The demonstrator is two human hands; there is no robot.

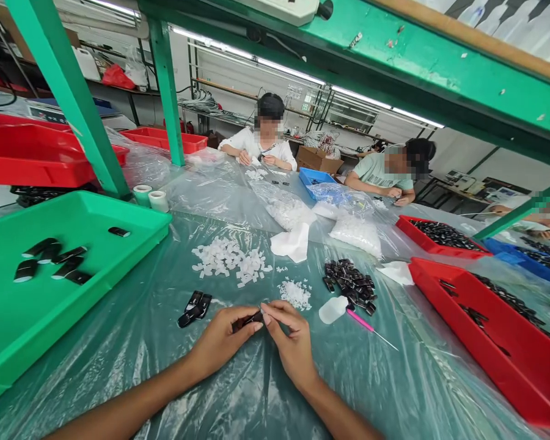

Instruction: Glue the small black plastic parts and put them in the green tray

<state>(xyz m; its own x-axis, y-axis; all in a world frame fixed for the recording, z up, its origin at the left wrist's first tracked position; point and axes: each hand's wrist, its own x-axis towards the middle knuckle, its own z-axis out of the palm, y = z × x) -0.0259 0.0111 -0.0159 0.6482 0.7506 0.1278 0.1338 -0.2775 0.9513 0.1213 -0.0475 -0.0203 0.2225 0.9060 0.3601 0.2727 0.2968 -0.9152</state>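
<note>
A small black piece (253,318) is pinched between the thumb and fingers of my left hand (224,335). The fingertips of my right hand (288,336) press together at its right end; whatever they pinch there is too small to make out. Left of my hands lie several black pieces (195,308). Beyond them are white pieces (227,260) and a pile of smaller white bits (295,294). To the right, a heap of black pieces (349,284) lies behind a white bottle (333,310) and a pink-handled tool with a thin metal tip (361,320).
A green tray (132,247) with black pieces stands at the left. Red trays (499,342) of black parts line the right side. Plastic bags (356,235) lie farther back, where two people sit across the table. Green frame posts (71,98) rise at the left.
</note>
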